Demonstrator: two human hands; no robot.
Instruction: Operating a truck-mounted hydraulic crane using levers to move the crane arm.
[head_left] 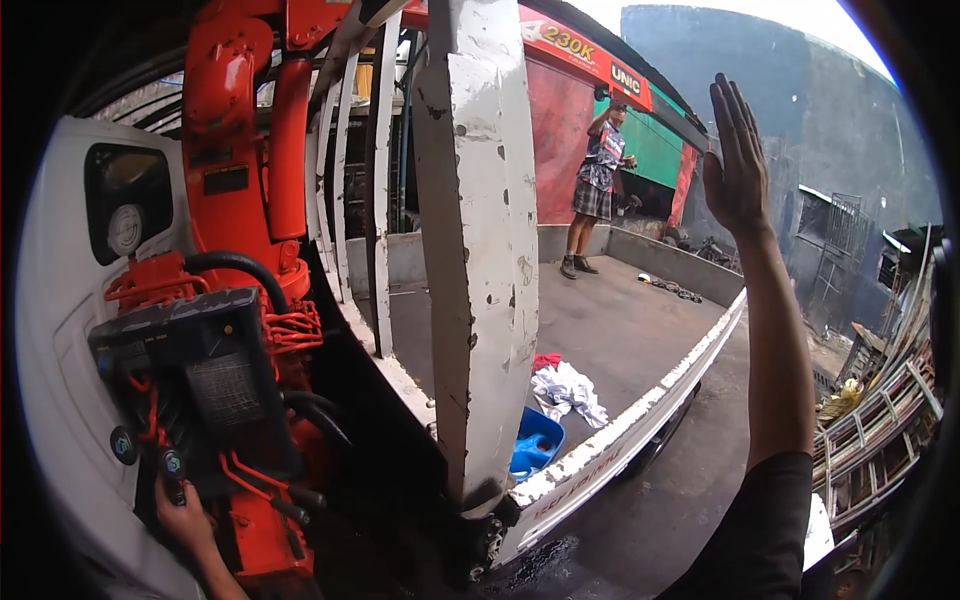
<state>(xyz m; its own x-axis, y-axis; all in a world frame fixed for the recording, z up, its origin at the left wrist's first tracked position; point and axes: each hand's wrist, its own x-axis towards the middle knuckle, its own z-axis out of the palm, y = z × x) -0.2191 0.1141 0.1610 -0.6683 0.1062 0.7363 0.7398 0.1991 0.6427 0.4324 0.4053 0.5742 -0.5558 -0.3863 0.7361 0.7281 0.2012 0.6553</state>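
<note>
At the lower left, my left hand (184, 518) is closed round a black control lever (174, 488) with a round black cap on top. Just beside it stands another round-capped lever (123, 446). Both belong to the black control box (195, 360) of a red truck crane (232, 150). My right hand (738, 165) is raised high on the right, flat and empty, its fingers stretched upward. Behind that hand, the tip of the red crane boom (590, 62) reaches over the truck bed.
A person (600, 180) stands on the truck bed (610, 310), one arm up at the boom tip. White cloth (567, 392) and a blue container (537, 441) lie near the bed's side. A chipped white post (480, 250) rises mid-view. Ladders (870, 440) lean at far right.
</note>
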